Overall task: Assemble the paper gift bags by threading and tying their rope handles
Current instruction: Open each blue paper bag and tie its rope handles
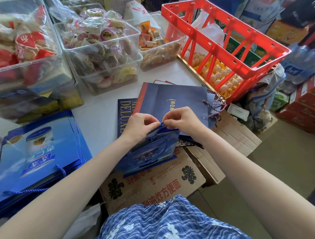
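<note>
Both hands meet at the top edge of a blue bag point(148, 149), which leans against a carton point(150, 187) near the person, propped so its mouth faces up within easy reach. The left hand point(139, 126) and right hand point(181, 120) each pinch the end of a blue rope point(161, 124) between thumb and fingertips, close together, as if working a knot at the hole. The rest of the rope loops down over the bag's face. At the near left lies a stack point(39, 160) of matching bags with ropes on them, likely finished. Just beyond the hands lie darker bags point(171, 100). A red crate point(225, 46) stands at the far right.
</note>
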A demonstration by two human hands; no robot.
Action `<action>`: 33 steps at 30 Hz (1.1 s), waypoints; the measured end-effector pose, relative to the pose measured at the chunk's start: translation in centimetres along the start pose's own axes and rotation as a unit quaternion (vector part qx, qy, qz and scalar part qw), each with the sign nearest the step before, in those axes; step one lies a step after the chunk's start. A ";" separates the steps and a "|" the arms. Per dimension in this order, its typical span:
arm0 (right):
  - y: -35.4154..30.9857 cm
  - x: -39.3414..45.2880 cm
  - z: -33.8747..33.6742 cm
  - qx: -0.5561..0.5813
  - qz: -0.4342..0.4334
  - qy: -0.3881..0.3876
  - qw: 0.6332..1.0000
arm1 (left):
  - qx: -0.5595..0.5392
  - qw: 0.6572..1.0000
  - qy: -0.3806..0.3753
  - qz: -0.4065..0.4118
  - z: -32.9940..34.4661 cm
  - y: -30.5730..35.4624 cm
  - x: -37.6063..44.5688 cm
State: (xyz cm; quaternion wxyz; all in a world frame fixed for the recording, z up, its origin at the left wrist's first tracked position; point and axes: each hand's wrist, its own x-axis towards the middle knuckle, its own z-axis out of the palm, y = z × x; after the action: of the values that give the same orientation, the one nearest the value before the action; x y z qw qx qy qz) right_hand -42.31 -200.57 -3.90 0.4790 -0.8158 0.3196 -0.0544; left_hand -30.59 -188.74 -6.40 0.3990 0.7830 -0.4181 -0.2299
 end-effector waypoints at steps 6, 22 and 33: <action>-0.2 0.3 0.6 0.012 0.032 0.057 0.998 | 0.024 0.998 -0.032 0.042 0.5 -0.5 0.1; -0.9 1.1 -0.3 -0.040 0.127 -0.068 0.989 | 0.155 0.964 -0.103 0.189 0.6 -0.1 0.2; -0.5 0.4 0.0 -0.009 0.022 -0.038 0.999 | 0.062 0.992 -0.042 0.104 -0.4 -0.6 0.8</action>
State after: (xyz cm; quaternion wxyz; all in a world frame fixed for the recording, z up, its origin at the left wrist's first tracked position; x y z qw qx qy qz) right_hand -41.79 -200.66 -3.59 0.4847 -0.8143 0.3191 -0.0104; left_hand -29.63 -189.02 -6.64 0.3529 0.7485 -0.5270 -0.1937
